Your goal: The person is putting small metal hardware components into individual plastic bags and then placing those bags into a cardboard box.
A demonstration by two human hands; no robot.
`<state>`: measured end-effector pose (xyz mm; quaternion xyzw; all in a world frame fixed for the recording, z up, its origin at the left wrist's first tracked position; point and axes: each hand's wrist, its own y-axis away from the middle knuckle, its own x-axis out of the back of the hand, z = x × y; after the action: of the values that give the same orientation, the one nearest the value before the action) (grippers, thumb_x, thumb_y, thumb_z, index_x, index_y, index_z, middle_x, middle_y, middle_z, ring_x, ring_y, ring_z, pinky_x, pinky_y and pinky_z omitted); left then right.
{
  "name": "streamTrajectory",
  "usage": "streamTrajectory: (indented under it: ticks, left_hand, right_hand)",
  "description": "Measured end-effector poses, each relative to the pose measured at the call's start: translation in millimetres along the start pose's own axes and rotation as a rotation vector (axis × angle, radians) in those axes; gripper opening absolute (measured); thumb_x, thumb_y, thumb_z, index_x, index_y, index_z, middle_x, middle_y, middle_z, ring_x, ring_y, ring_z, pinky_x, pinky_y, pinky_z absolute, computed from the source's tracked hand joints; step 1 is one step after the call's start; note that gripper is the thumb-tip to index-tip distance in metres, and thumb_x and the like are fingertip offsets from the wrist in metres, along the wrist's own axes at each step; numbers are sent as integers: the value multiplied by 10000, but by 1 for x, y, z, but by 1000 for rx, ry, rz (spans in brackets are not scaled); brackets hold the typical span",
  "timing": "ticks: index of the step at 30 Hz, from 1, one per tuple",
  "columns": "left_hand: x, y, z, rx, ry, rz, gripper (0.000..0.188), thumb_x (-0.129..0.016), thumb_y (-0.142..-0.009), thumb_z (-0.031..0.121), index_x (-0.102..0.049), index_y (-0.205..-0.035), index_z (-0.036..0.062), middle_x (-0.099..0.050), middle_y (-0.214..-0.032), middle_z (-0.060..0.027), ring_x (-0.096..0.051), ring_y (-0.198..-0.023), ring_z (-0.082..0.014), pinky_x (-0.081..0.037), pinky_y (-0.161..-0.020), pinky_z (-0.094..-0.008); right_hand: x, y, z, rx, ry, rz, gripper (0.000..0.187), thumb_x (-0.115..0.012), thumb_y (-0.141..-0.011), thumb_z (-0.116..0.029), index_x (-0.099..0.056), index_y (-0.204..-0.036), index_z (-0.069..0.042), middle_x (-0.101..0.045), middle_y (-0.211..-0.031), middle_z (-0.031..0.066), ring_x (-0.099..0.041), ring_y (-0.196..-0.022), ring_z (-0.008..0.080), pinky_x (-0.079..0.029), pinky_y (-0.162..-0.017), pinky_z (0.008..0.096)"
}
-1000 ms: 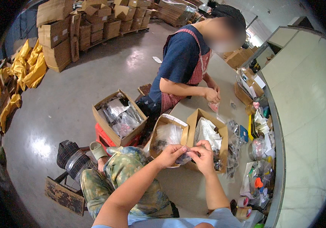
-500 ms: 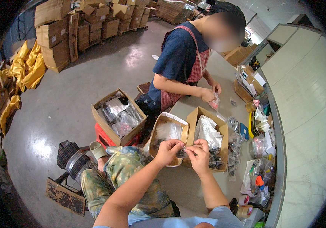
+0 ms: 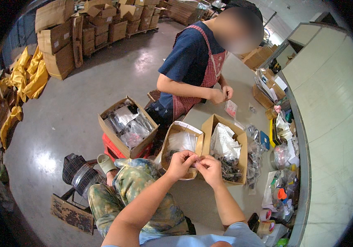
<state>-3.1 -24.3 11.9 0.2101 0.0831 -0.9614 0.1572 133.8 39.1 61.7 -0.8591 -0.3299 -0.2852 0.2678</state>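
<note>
My left hand [image 3: 181, 164] and my right hand [image 3: 210, 169] meet above the near edge of an open carton [image 3: 199, 148]. Thumbs and fingers of both are pinched together on what looks like a small clear plastic bag, mostly hidden by the fingertips. Flat clear bags [image 3: 182, 141] stand in that carton, with dark small pieces below them. Just right of it, a larger carton [image 3: 243, 150] holds crumpled white plastic [image 3: 225, 142] and many dark small parts [image 3: 230, 168].
Across the table [image 3: 193, 201], a co-worker in a checked apron [image 3: 215, 68] works with both hands near a pink-and-white packet [image 3: 230, 108]. A carton of bagged goods [image 3: 129, 125] rests on a red stool [image 3: 111, 146]. Tape rolls [image 3: 265, 227] and clutter line the right edge.
My hands have drawn closer together, and the dark thing visible between them is now mostly covered. The co-worker's hands have moved back from the pink-and-white packet, which now lies on the table.
</note>
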Motion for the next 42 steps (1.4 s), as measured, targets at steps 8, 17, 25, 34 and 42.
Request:
streamTrajectory:
  ticks: [8,17,25,34,42]
  left_hand:
    - [3,-1,-3,-73,-172,4,142,-608,-870,107,-634,-801,-13,-618,-750,-5,-539,-707,-66,-447,-657,-229]
    - [2,-1,-5,15,19,-88,136,-597,-881,109,-626,-822,-9,-631,-782,-17,-548,-735,-65,-450,-689,-226]
    - [4,-2,-4,31,118,-89,150,-586,-891,127,-616,-816,1,-631,-781,-26,-550,-717,-74,-449,-677,-231]
    - [0,-10,-6,62,-113,116,240,-591,-891,191,-624,-825,-37,-630,-743,-31,-545,-688,-73,-443,-631,-246]
    - [-1,-17,-38,76,-1417,-158,247,-629,-784,259,-663,-888,37,-603,-967,-151,-585,-927,-298,-509,-761,-382]
  right_hand:
    - [1,-6,-2,-97,-194,-6,101,-638,-788,-18,-550,-827,14,-563,-815,44,-536,-695,76,-435,-587,220]
    - [6,-1,1,-187,-395,-94,54,-600,-829,-28,-549,-832,-8,-508,-789,-16,-466,-681,50,-399,-609,204]
    - [13,3,9,-256,-506,-129,67,-609,-841,-66,-552,-833,-31,-495,-800,-41,-430,-682,25,-358,-607,174]
    - [39,26,31,-257,-412,79,116,-674,-801,-85,-578,-774,-25,-534,-744,-26,-456,-648,51,-378,-579,205]
    - [165,38,62,-301,-124,797,144,-599,-870,-116,-528,-771,-40,-484,-636,-36,-414,-578,46,-351,-528,212]
